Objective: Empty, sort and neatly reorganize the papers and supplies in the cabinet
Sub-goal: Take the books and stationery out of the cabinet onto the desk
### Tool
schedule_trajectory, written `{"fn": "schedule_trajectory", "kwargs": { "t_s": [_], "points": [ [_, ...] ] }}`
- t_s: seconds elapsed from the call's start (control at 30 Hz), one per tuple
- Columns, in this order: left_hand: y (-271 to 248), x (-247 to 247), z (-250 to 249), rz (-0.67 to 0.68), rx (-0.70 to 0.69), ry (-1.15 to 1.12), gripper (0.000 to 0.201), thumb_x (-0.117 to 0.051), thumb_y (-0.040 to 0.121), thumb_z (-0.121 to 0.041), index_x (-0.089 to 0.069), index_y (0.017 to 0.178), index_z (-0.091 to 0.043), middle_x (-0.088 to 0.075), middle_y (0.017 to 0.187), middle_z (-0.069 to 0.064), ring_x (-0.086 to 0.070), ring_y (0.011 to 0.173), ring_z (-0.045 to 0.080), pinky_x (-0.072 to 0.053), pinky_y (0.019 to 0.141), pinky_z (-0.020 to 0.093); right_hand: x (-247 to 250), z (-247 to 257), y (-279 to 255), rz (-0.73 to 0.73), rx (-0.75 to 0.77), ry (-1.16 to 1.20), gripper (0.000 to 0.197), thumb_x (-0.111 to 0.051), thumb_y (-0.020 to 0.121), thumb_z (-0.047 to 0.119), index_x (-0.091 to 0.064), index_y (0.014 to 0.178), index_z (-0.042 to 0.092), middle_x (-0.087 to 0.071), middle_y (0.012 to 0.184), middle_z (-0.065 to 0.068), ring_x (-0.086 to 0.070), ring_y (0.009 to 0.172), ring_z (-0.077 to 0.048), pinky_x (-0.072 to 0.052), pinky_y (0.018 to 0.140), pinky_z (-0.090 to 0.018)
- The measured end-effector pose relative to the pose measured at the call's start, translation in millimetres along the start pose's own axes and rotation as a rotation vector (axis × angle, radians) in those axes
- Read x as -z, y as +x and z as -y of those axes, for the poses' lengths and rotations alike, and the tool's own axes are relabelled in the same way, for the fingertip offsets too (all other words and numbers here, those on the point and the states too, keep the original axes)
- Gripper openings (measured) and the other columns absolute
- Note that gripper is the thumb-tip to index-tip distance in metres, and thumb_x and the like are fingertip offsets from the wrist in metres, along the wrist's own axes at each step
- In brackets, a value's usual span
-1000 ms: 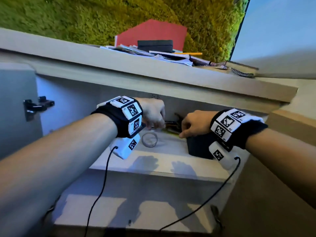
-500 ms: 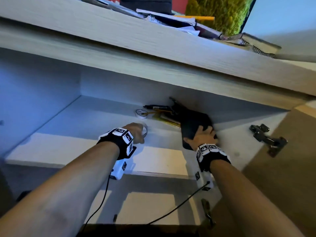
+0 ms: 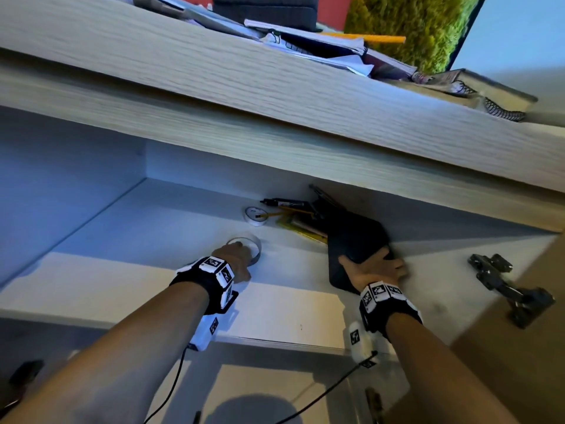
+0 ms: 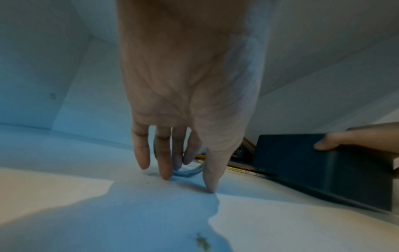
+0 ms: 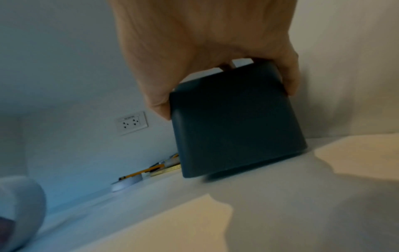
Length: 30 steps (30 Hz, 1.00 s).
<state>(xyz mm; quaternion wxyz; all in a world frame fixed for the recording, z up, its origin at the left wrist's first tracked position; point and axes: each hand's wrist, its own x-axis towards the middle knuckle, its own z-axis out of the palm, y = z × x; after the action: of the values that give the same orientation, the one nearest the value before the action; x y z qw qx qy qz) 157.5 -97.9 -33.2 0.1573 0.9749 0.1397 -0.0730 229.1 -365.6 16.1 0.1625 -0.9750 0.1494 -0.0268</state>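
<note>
The right hand [image 3: 374, 269] grips the rim of a dark, smooth, rounded-square plastic container [image 3: 354, 243], thumb on 1 side and fingers on the other; it stands tilted on the white matte cabinet shelf [image 3: 290, 310]. The left hand [image 3: 237, 258] has straight fingers [image 4: 164, 158] whose tips touch the shelf, with a clear round roll of tape [image 3: 249, 244] just beyond them. Farther back lie a white tape roll [image 3: 256, 216], pencils and a black marker [image 3: 286, 203]. Above both hands, the pale wood-grain cabinet top [image 3: 244, 75] carries loose papers [image 3: 336, 53] and a spiral notebook [image 3: 477, 87], with green moss wall [image 3: 412, 22] behind.
</note>
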Motion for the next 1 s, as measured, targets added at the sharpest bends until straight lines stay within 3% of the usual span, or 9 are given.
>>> {"fn": "schedule_trajectory", "kwargs": {
  "t_s": [0.1, 0.23, 0.3, 0.43, 0.53, 0.6, 0.73, 0.87, 1.0],
  "points": [
    [-1, 2, 4, 0.005, -0.013, 0.040, 0.078, -0.056, 0.096, -0.045, -0.020, 0.155, -0.011, -0.009, 0.163, 0.013, -0.022, 0.147, 0.031, -0.025, 0.116, 0.036, 7, 2, -11, -0.033, 0.019, 0.089, 0.108, -0.058, 0.069, 0.076, -0.019, 0.147, 0.013, -0.016, 0.148, -0.025, -0.017, 0.137, -0.041, -0.032, 0.105, -0.050],
    [-6, 5, 1, -0.013, -0.068, 0.134, 0.069, -0.055, 0.095, -0.049, -0.031, 0.152, -0.017, -0.018, 0.161, 0.010, -0.023, 0.146, 0.029, -0.027, 0.116, 0.039, 14, 0, -26, 0.017, 0.109, 0.357, 0.096, -0.053, 0.067, 0.079, -0.036, 0.138, 0.016, -0.037, 0.139, -0.020, -0.038, 0.126, -0.037, -0.034, 0.101, -0.045],
    [-8, 4, -1, -0.038, -0.080, 0.167, 0.059, -0.059, 0.092, -0.048, -0.046, 0.142, -0.018, -0.031, 0.152, 0.012, -0.031, 0.141, 0.030, -0.035, 0.110, 0.040, 17, 0, -35, 0.180, 0.073, 0.659, 0.088, -0.053, 0.062, 0.080, -0.049, 0.126, 0.019, -0.052, 0.127, -0.013, -0.051, 0.112, -0.031, -0.041, 0.098, -0.044],
    [-16, 5, -4, -0.156, -0.066, 0.151, 0.038, -0.057, 0.094, -0.039, -0.058, 0.124, -0.015, -0.044, 0.139, 0.009, -0.040, 0.132, 0.031, -0.041, 0.100, 0.041, 18, -2, -52, 0.642, -0.081, 1.073, 0.056, -0.049, 0.082, 0.064, -0.062, 0.103, 0.014, -0.063, 0.098, -0.012, -0.057, 0.091, -0.031, -0.049, 0.083, -0.046],
    [-23, 16, -3, -0.265, -0.009, 0.135, 0.036, -0.045, 0.098, -0.040, -0.057, 0.122, -0.015, -0.054, 0.134, 0.009, -0.046, 0.127, 0.031, -0.036, 0.102, 0.042, 8, -4, -51, 0.788, -0.167, 1.115, 0.065, -0.053, 0.075, 0.068, -0.061, 0.112, 0.016, -0.059, 0.114, -0.016, -0.054, 0.105, -0.041, -0.046, 0.081, -0.069],
    [-27, 27, -1, -0.349, 0.011, 0.101, 0.036, -0.043, 0.099, -0.041, -0.058, 0.115, -0.014, -0.059, 0.127, 0.012, -0.052, 0.119, 0.032, -0.038, 0.099, 0.042, -2, -7, -44, 0.821, -0.237, 1.135, 0.074, -0.052, 0.077, 0.070, -0.053, 0.123, 0.012, -0.054, 0.123, -0.020, -0.053, 0.109, -0.046, -0.046, 0.080, -0.071],
    [-35, 45, -3, -0.409, -0.056, 0.047, 0.030, -0.042, 0.100, -0.042, -0.052, 0.095, -0.014, -0.062, 0.116, 0.013, -0.056, 0.111, 0.032, -0.036, 0.098, 0.041, -19, -10, -41, 0.799, -0.227, 0.990, 0.084, -0.040, 0.088, 0.069, -0.039, 0.135, 0.000, -0.062, 0.110, -0.030, -0.063, 0.096, -0.048, -0.049, 0.089, -0.061],
    [-36, 41, -9, -0.405, -0.164, 0.095, 0.033, -0.041, 0.102, -0.041, -0.054, 0.110, -0.012, -0.061, 0.119, 0.010, -0.055, 0.115, 0.030, -0.032, 0.100, 0.040, -23, 0, -50, 0.690, -0.074, 0.868, 0.083, -0.034, 0.087, 0.074, -0.038, 0.139, 0.008, -0.060, 0.116, -0.024, -0.067, 0.091, -0.040, -0.057, 0.074, -0.049],
    [-31, 35, -18, -0.471, -0.157, 0.073, 0.035, -0.039, 0.102, -0.042, -0.053, 0.115, -0.013, -0.063, 0.116, 0.010, -0.058, 0.109, 0.031, -0.034, 0.099, 0.040, -24, 11, -64, 0.650, 0.131, 0.691, 0.074, -0.045, 0.089, 0.066, -0.041, 0.136, 0.009, -0.055, 0.127, -0.016, -0.068, 0.089, -0.033, -0.058, 0.071, -0.041]
  ]
}}
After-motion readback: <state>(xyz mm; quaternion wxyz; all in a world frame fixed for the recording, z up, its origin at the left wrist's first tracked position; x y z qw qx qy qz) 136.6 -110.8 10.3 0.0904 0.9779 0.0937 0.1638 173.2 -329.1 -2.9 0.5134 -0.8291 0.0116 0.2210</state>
